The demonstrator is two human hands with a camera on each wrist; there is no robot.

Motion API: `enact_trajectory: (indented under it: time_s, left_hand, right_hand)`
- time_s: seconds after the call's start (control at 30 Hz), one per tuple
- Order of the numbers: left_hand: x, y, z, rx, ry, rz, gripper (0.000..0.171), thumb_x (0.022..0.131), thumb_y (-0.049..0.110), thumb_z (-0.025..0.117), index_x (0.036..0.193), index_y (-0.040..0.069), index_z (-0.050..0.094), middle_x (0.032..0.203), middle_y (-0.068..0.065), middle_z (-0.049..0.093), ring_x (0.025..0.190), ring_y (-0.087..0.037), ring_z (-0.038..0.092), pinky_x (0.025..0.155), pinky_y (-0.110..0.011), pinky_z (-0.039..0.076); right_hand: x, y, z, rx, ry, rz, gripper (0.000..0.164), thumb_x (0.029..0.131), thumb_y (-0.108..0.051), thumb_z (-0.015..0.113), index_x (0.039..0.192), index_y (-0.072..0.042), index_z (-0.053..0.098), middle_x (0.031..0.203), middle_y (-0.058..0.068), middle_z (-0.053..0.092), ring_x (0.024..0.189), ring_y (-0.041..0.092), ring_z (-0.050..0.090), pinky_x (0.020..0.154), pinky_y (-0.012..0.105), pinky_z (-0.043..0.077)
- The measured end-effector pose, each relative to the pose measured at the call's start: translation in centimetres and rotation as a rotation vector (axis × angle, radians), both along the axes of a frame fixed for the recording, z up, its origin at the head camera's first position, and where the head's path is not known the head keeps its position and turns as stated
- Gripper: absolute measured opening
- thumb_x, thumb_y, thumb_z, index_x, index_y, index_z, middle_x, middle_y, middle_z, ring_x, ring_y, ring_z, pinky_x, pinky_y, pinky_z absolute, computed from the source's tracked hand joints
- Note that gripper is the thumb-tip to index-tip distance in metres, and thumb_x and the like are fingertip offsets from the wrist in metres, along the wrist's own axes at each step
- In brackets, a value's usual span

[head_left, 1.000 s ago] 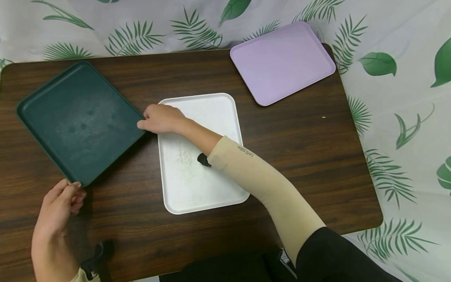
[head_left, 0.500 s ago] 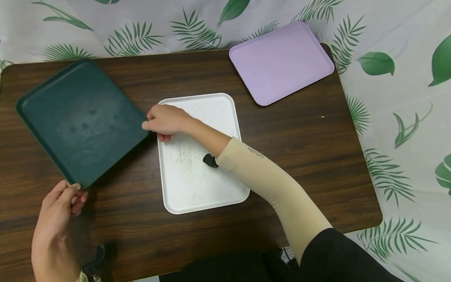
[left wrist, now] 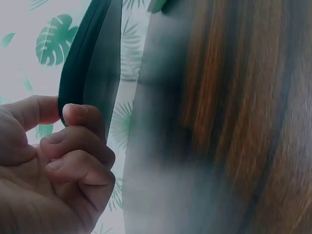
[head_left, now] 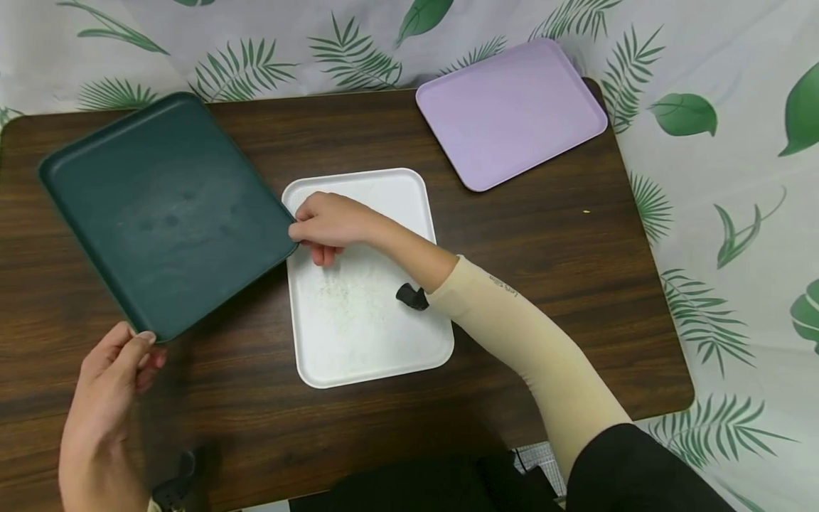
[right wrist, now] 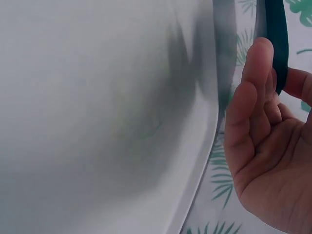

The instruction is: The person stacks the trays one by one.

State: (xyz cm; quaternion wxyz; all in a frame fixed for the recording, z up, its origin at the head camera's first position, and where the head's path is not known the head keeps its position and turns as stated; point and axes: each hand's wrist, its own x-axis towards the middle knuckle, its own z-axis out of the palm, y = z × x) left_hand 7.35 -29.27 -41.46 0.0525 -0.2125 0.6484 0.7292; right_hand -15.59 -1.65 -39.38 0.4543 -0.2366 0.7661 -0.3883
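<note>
A dark green tray (head_left: 173, 213) is held by both hands at the left of the table. My left hand (head_left: 111, 377) pinches its near corner, thumb on top and fingers curled beneath, as the left wrist view shows on the tray's edge (left wrist: 78, 58). At the tray's right corner, my right hand (head_left: 333, 224) pinches the rim between thumb and fingers. That corner overlaps the left edge of a white tray (head_left: 371, 334), which lies flat in the middle with faint smudges on it. In the right wrist view the right hand (right wrist: 273, 141) grips the green edge beside the white tray.
A lilac tray (head_left: 512, 114) lies askew at the back right corner of the brown wooden table (head_left: 544, 284), partly over its edge. A leaf-patterned cloth (head_left: 723, 213) surrounds the back and right sides. A tiny yellow speck (head_left: 586, 211) is on the wood.
The green tray has moved rightward, its far corner also further back, and its right corner now overlaps the white tray. Both hands have gone with it, the right hand farther. The other trays stay put.
</note>
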Motion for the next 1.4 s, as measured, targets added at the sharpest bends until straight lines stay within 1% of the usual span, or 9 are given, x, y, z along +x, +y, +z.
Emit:
enact_trajectory:
  time_s: [0.13,0.33,0.5,0.63,0.77,0.87,1.1,1.27,1.4]
  left_hand:
    - [-0.3,0.9,0.4,-0.04,0.019,-0.045,0.019,0.099,0.005,0.048,0.08,0.004,0.052,0.067,0.0,0.053,0.058,-0.011,0.041,0.052,-0.034,0.016]
    - [-0.9,2.4,0.9,-0.145,0.063,-0.127,0.022,0.099,0.006,0.048,0.078,0.001,0.047,0.067,-0.001,0.05,0.057,-0.014,0.038,0.053,-0.034,0.019]
    - [-1.1,3.5,1.0,-0.134,0.091,-0.201,0.019,0.1,0.005,0.046,0.082,-0.002,0.048,0.068,-0.002,0.051,0.054,-0.016,0.035,0.051,-0.034,0.019]
    - [-1.2,4.5,1.0,-0.145,0.076,-0.237,0.021,0.1,0.005,0.046,0.08,-0.001,0.045,0.067,-0.003,0.05,0.054,-0.017,0.035,0.05,-0.034,0.02]
    - [-1.4,5.6,1.1,-0.144,0.064,-0.266,0.019,0.1,0.005,0.046,0.082,-0.002,0.046,0.068,-0.004,0.049,0.056,-0.019,0.037,0.05,-0.034,0.022]
    - [-1.6,6.4,1.3,-0.176,0.066,-0.298,0.017,0.1,0.006,0.046,0.086,-0.003,0.047,0.069,-0.005,0.048,0.057,-0.02,0.038,0.049,-0.033,0.024]
    - [-1.7,8.2,1.6,-0.313,0.089,-0.426,0.021,0.102,0.01,0.044,0.084,0.0,0.043,0.073,-0.008,0.046,0.055,-0.02,0.036,0.049,-0.032,0.029]
    - [-1.9,9.3,1.3,-0.321,0.102,-0.501,0.023,0.102,0.012,0.043,0.081,0.004,0.041,0.072,-0.009,0.046,0.054,-0.019,0.034,0.049,-0.032,0.031]
    - [-1.7,10.0,1.2,-0.31,0.114,-0.537,0.022,0.102,0.011,0.044,0.081,0.005,0.041,0.068,-0.011,0.046,0.054,-0.018,0.034,0.05,-0.032,0.031]
  right_hand:
    - [0.5,1.8,0.1,-0.014,-0.02,-0.021,0.023,0.087,-0.014,0.044,0.069,-0.003,0.052,0.066,0.011,0.068,0.059,0.025,0.066,0.053,0.026,0.042]
    - [1.4,4.5,0.3,-0.039,-0.032,-0.06,0.024,0.087,-0.013,0.045,0.067,-0.004,0.054,0.065,0.011,0.067,0.058,0.026,0.066,0.054,0.028,0.045]
    - [2.4,6.8,0.5,-0.068,-0.077,-0.105,0.024,0.088,-0.012,0.046,0.067,-0.003,0.055,0.065,0.013,0.066,0.058,0.028,0.066,0.058,0.036,0.051]
    - [3.2,8.5,0.5,-0.083,-0.112,-0.141,0.026,0.09,-0.012,0.048,0.068,0.0,0.053,0.065,0.015,0.066,0.059,0.028,0.066,0.063,0.045,0.053]
    - [4.1,10.2,0.5,-0.082,-0.127,-0.176,0.028,0.092,-0.013,0.05,0.068,0.002,0.052,0.065,0.015,0.066,0.06,0.028,0.066,0.064,0.047,0.053]
    - [4.7,11.5,0.5,-0.083,-0.126,-0.195,0.029,0.093,-0.014,0.052,0.068,0.001,0.053,0.064,0.014,0.066,0.06,0.028,0.066,0.064,0.049,0.053]
    - [7.0,14.7,0.0,-0.103,-0.136,-0.247,0.029,0.094,-0.015,0.053,0.071,0.002,0.058,0.067,0.013,0.068,0.061,0.029,0.066,0.062,0.049,0.053]
    - [9.1,16.9,-0.4,-0.128,-0.137,-0.295,0.031,0.095,-0.015,0.053,0.069,0.002,0.056,0.067,0.013,0.068,0.06,0.029,0.066,0.06,0.047,0.052]
    - [10.7,18.2,-0.6,-0.132,-0.134,-0.325,0.03,0.096,-0.014,0.054,0.071,0.001,0.058,0.067,0.012,0.068,0.06,0.029,0.066,0.06,0.046,0.052]
